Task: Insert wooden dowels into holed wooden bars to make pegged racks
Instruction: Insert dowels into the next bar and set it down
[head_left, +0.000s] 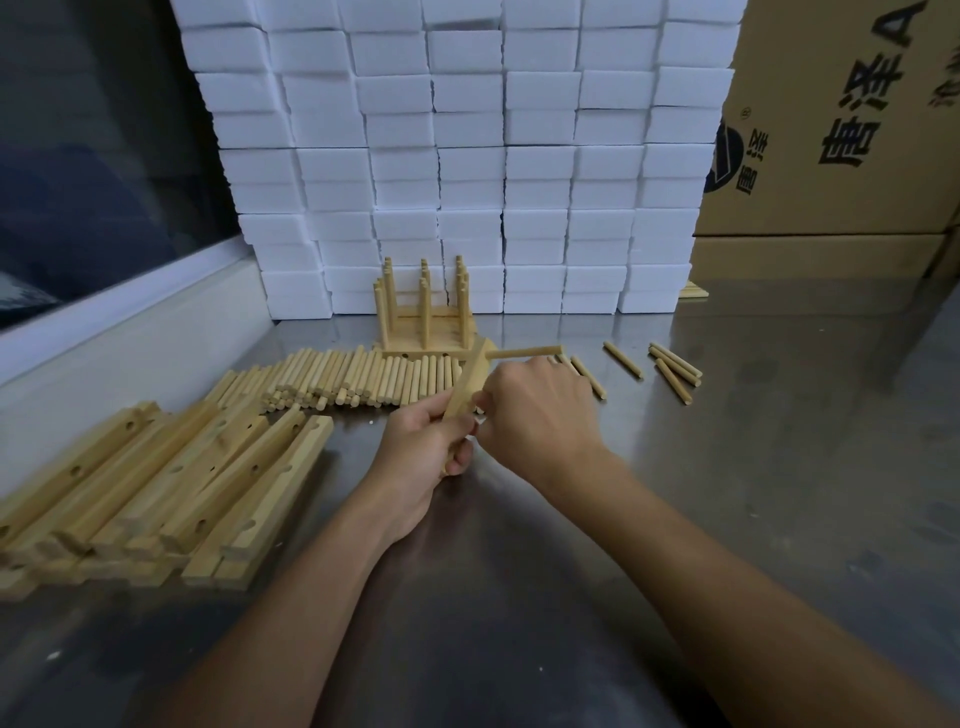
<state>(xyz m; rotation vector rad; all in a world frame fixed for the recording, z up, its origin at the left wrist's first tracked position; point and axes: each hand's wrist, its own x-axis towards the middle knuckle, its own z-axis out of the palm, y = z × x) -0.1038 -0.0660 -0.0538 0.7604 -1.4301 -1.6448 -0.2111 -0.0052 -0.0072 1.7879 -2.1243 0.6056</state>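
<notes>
Both my forearms reach in from the near edge of the steel table (727, 467), meeting above its middle. My left hand (415, 457) has its fingers curled round the lower end of a holed wooden bar (470, 382), holding it tilted up and away from me. One dowel (524, 353) already sticks out sideways from the bar's upper end. My right hand (535, 410) is against the bar below that dowel, fingers curled; I cannot tell whether they pinch a second dowel, since the hand hides them. I judge I am at the bar's next hole, and the next move calls for lining a dowel squarely with it and pressing it home.

Loose dowels (363, 376) lie heaped just beyond my hands, with a few strays (675, 371) to the right. Unfilled bars (171, 483) are stacked at the left edge. Finished racks (423, 312) stand at the back against white foam blocks (467, 156), a cardboard carton (831, 130) beside them. Nothing blocks the work.
</notes>
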